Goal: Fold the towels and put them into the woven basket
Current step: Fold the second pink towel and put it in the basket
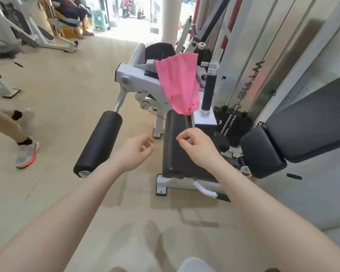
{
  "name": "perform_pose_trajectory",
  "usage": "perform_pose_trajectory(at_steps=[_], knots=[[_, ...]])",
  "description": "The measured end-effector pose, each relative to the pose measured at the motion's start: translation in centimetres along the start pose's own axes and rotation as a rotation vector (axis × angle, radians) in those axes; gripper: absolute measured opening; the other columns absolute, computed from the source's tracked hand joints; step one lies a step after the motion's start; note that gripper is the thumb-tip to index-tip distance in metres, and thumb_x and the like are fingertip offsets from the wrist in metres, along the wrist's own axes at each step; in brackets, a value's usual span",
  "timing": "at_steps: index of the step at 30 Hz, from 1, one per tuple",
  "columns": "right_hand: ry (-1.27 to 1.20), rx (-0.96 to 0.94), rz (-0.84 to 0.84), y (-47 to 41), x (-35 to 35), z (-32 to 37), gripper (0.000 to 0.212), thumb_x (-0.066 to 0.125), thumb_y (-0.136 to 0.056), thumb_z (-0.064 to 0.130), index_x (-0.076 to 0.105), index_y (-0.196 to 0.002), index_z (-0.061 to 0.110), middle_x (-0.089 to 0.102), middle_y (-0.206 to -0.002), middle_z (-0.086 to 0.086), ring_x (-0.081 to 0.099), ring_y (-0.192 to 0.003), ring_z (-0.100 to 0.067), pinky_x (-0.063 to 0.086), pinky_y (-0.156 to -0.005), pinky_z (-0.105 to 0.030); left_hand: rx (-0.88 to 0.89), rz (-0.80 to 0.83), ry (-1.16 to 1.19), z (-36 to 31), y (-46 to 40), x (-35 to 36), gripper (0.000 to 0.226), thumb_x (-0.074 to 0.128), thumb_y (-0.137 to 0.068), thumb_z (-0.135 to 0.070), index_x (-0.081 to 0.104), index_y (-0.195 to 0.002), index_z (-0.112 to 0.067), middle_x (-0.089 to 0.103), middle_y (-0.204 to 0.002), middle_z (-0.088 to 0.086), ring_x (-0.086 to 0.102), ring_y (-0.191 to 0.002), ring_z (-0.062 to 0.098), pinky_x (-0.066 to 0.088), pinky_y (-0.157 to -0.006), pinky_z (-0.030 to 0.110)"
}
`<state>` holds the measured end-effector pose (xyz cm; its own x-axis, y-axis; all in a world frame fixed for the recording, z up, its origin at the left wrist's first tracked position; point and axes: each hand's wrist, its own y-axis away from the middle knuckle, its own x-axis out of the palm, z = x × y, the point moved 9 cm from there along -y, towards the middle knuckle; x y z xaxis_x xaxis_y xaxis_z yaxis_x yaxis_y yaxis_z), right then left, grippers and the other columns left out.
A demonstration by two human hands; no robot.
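towel: pink towel (180, 83) draped on gym machine (137, 79), frame centre
left hand (134, 152): loosely curled, empty
right hand (199, 145): loosely curled, empty

Bare forearms, no sleeves, thin ring (199, 132) on right grip (197, 143)

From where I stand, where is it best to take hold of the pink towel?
Probably at its bunched lower end, where the pink towel hangs off the machine frame above the black pad. Come from below with the right hand; it is nearer.
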<state>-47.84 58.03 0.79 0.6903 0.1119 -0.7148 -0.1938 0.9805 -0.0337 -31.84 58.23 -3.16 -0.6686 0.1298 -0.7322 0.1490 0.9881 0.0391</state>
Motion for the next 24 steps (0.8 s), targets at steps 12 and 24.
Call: perform_pose_trajectory(at_steps=[12, 24], knots=[[0.088, 0.179, -0.471, -24.7, -3.6, 1.5, 0.044, 0.042, -0.095, 0.019, 0.037, -0.138, 0.013, 0.031, -0.147, -0.006, 0.030, -0.135, -0.022, 0.024, -0.108, -0.032, 0.481, -0.110, -0.518, 0.5, -26.3, -12.1, 0.053, 0.059, -0.086, -0.030, 0.041, -0.135, -0.017, 0.047, -0.137, 0.004, 0.041, -0.126, 0.026, 0.035, -0.099, 0.038], [-0.053, 0.860, -0.675, -31.8, -3.2, -6.9, 0.032, 0.048, -0.088, 0.031, 0.049, -0.113, 0.011, 0.056, -0.105, -0.013, 0.055, -0.096, -0.033, 0.044, -0.082, -0.038, 0.693, 0.135, -0.763, 1.5, -34.7, -11.3, 0.069, 0.068, -0.077, -0.040, 0.031, -0.132, -0.019, 0.028, -0.139, 0.009, 0.056, -0.104, 0.030, 0.047, -0.073, 0.037]])
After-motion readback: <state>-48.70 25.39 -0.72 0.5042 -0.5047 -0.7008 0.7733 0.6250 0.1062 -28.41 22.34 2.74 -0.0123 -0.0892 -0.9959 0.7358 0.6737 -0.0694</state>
